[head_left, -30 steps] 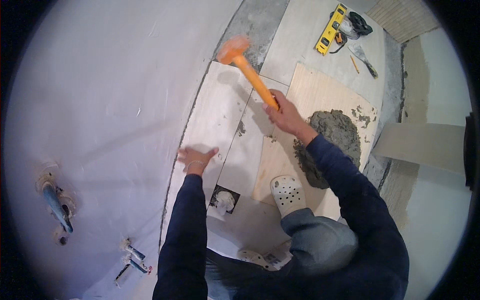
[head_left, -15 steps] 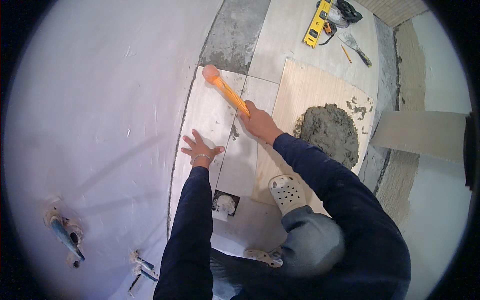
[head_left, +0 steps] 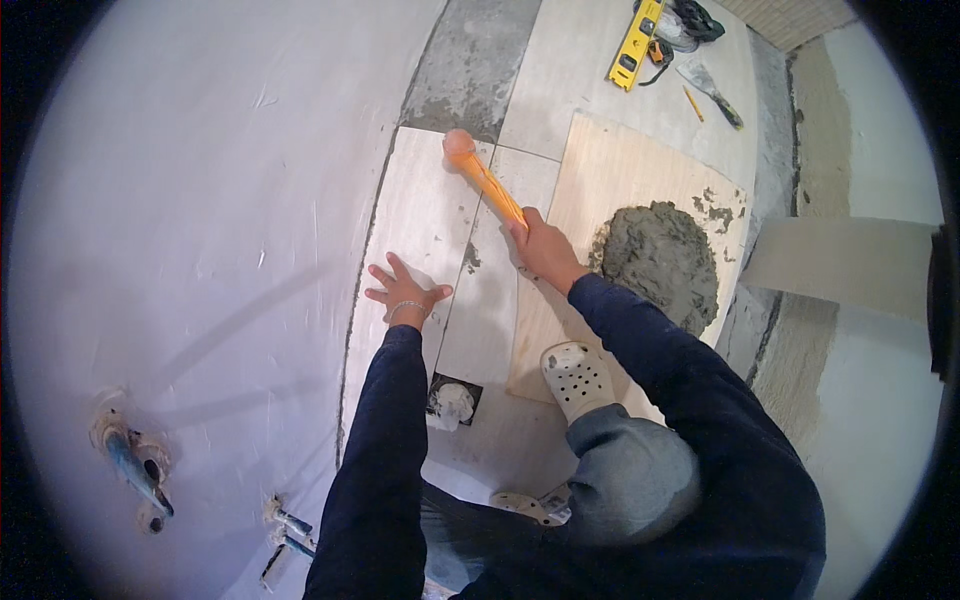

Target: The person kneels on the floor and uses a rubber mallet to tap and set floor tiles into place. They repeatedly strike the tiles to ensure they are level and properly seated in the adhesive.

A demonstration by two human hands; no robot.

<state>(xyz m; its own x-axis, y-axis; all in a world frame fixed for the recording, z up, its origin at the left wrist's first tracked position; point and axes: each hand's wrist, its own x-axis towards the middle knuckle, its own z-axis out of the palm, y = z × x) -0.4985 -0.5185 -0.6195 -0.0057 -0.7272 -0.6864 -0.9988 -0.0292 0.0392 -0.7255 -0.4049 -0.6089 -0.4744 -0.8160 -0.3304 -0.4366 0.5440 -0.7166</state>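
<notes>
One orange mallet, yellow level with illegible markings

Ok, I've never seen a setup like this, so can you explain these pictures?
There's no machine: these are a person's bare hands, seen from a wide fisheye camera on their head looking down, so straight edges bend. The left hand is spread on a long, pale floor tile. The right hand grips an orange-handled mallet. To the right, a pale, wood-grained board bears a heap of grey mortar; beyond lie a yellow spirit level and a flat-bladed scraper.
</notes>
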